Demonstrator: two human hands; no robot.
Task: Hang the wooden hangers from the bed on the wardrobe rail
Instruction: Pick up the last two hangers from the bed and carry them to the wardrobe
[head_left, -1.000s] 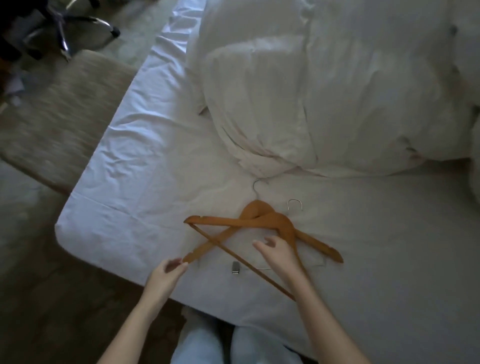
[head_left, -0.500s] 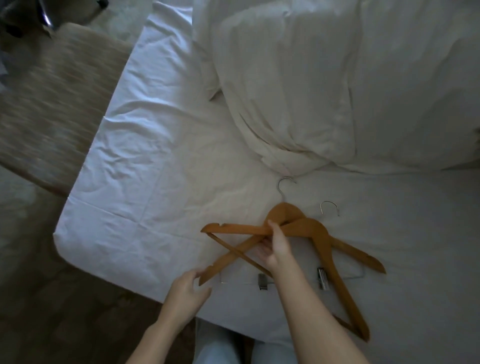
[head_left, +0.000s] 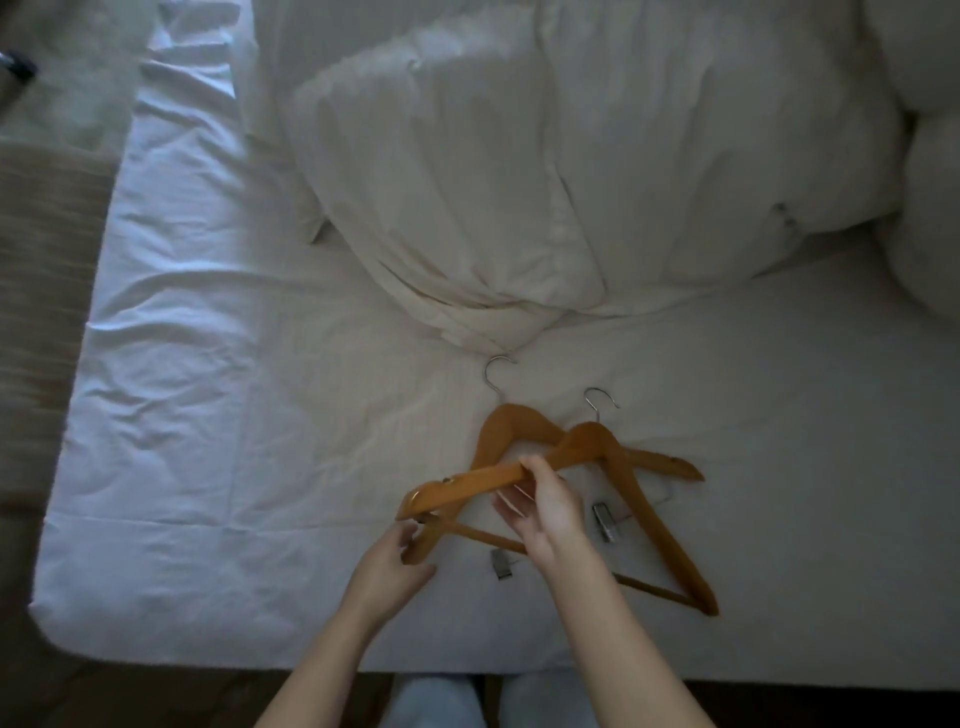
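Two orange-brown wooden hangers (head_left: 587, 441) lie crossed on the white-sheeted bed (head_left: 260, 415), near edge — probably stiff, light, slick. The right hand (head_left: 545, 509) grips one's left arm, the left hand (head_left: 387, 571) pinches the other's tip.

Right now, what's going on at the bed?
A person stands at the edge of the bed, where two wooden hangers lie crossed. The right hand grips one arm of the top hanger. The left hand pinches the near end of the clip hanger beneath it. Neither hanger is fully off the bed, and no wardrobe rail is in view.
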